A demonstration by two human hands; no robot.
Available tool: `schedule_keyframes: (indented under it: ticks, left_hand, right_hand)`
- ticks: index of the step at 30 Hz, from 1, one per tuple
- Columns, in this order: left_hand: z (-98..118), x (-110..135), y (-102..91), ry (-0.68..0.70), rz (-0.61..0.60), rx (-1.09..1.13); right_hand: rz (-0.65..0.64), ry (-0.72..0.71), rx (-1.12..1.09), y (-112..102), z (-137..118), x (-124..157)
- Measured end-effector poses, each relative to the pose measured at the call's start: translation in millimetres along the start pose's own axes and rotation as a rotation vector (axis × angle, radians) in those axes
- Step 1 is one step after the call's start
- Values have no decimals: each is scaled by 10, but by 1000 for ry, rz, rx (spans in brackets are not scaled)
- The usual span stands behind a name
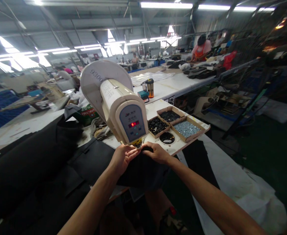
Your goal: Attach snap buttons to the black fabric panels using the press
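A cream-coloured fastener press (124, 107) with a lit red display stands in front of me. Under its head, at the yellow-marked tool (137, 143), both hands come together. My left hand (124, 158) is closed, thumb and fingers pressed together by the tool's left side; whatever is between them is too small to make out. My right hand (157, 152) pinches the edge of a piece of black cloth (144, 171), just right of the tool. The cloth hangs down below both hands toward my lap. The fingertips partly hide the spot under the tool.
Right of the press, cardboard trays hold black rings (157, 125), dark parts (169, 115) and silvery fasteners (186, 129). A round recess (167, 137) holds more black parts. Stacked black cloth (35, 156) lies left. Behind stand a flask (150, 88) and a person (201, 49) at a long table.
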State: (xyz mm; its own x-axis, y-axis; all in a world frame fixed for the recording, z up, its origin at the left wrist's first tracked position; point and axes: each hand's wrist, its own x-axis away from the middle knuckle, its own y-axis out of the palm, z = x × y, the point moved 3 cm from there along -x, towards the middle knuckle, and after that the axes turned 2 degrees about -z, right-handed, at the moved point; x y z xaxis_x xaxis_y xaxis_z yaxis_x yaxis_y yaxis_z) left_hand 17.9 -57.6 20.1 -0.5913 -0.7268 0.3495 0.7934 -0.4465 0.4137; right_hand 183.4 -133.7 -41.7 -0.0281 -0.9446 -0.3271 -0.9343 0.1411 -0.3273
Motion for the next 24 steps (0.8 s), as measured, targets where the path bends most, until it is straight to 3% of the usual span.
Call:
schedule_keyframes:
  ticks: [4,8,11,14,16,20,22,24]
  left_hand:
    - [7,13,-6,71,17,76]
    - [43,35,-11,-3,1,101]
    - [81,89,-5,-41,-70,14]
    - [80,142,-48,-4,-65,-99]
    - [74,152,-114,93,-15,-238]
    - [121,106,-263,478,184,-709]
    - [123,44,-275,612,149,-871]
    - [95,-47,-274,609,50,-929]
  right_hand:
    - [13,7,21,-1,-9,20]
    - [10,17,44,-2,-2,30]
    - [8,30,64,2,8,23]
    - [23,48,75,0,22,14]
    - [26,53,73,-4,26,10]
    - [12,62,68,-9,26,11]
    - [18,68,70,-12,25,13]
    - [29,73,71,-12,28,13]
